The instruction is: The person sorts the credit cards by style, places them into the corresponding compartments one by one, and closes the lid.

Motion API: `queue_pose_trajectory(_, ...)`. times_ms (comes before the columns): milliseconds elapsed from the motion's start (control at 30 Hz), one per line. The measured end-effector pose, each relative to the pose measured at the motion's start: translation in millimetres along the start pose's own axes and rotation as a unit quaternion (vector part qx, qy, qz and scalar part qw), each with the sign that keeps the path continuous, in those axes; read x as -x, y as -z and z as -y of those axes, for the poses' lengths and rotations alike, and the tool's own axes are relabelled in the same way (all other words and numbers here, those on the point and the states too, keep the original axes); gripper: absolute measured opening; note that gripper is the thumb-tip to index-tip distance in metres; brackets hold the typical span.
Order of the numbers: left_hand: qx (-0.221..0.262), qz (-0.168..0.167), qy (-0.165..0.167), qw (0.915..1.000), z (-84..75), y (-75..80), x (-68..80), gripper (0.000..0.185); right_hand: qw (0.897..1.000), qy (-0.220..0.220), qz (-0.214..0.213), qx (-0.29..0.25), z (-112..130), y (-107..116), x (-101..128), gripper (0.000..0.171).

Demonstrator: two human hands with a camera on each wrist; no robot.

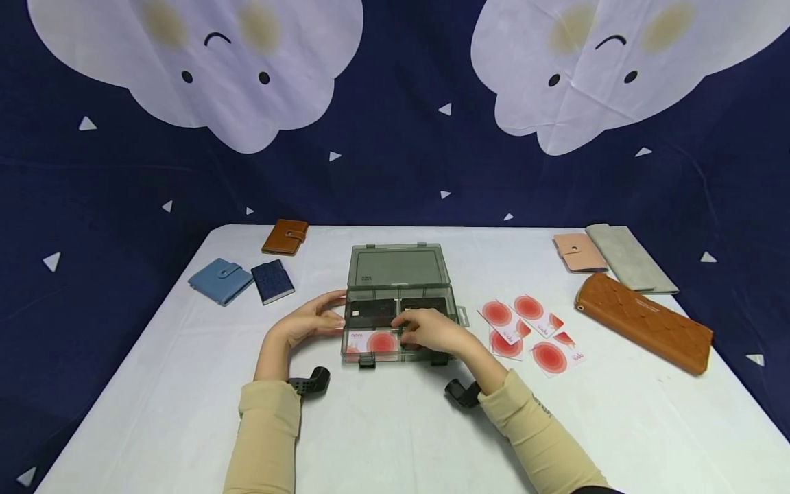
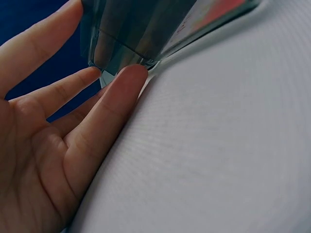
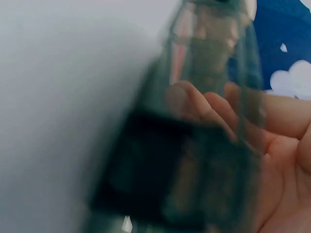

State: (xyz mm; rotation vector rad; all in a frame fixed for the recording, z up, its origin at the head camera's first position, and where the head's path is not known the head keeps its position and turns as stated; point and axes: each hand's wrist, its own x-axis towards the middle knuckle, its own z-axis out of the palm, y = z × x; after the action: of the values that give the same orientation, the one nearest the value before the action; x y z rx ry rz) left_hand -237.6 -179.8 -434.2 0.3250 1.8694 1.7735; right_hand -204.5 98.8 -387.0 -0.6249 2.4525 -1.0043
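A smoky grey transparent plastic compartment box (image 1: 398,312) sits in the middle of the white desk (image 1: 382,439), its lid tipped back and open. One white card with a red round print (image 1: 373,341) already lies in the front left compartment; the two rear compartments look dark, and what they hold cannot be made out. By the look of it the filling has only begun: four more cards of the same red-circle kind (image 1: 524,328) lie loose on the desk just to the right of the box.

The left hand (image 1: 308,319) rests against the left wall of the box with its fingers (image 2: 114,104) straight and relaxed, the tips touching the box's lower corner and gripping nothing. The right hand (image 1: 432,331) lies over the front right compartment with its fingers bent down into it; whether it pinches a card there cannot be told, since the wrist view shows it only blurred through the plastic.

Several wallets and card holders, in brown, blue, navy, pink and grey, lie untouched near the far corners of the desk.
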Motion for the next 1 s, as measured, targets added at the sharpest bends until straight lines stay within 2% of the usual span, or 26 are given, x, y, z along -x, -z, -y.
queue_pose_trajectory(167, -0.001, 0.0, 0.001, 1.0, 0.8, 0.5, -0.2, 0.079, 0.997, 0.007, -0.037, -0.06, -8, 34, 14, 0.033)
queue_pose_trajectory(300, -0.002, 0.0, 0.0, 1.0, 0.2, 1.2, -0.2, 0.078, 0.993, -0.004, -0.074, -0.091, -30, 63, 21, 0.038)
queue_pose_trajectory(533, -0.001, 0.002, -0.001, 1.0, -1.1, 1.2, 0.4, 0.078, 0.985, -0.06, -0.105, -0.123, -75, 87, 26, 0.042)
queue_pose_trajectory(600, 0.0, 0.003, 0.0, 1.0, -1.1, 0.9, 0.4, 0.078, 0.985, -0.08, -0.116, -0.097, -82, 89, 28, 0.042)
queue_pose_trajectory(700, 0.001, 0.003, 0.0, 1.0, -0.3, 0.5, 0.0, 0.078, 0.983, -0.124, -0.132, -0.024, -86, 91, 31, 0.047)
queue_pose_trajectory(833, 0.001, 0.002, 0.0, 1.0, -0.2, 0.1, -0.6, 0.078, 0.971, -0.195, -0.125, 0.066, -88, 91, 38, 0.061)
queue_pose_trajectory(900, 0.002, 0.003, 0.0, 1.0, -0.5, -0.1, -0.6, 0.078, 0.965, -0.22, -0.113, 0.085, -89, 91, 41, 0.066)
queue_pose_trajectory(1000, 0.003, 0.006, -0.001, 1.0, 0.3, 0.0, -1.2, 0.078, 0.963, -0.236, -0.103, 0.075, -90, 90, 44, 0.068)
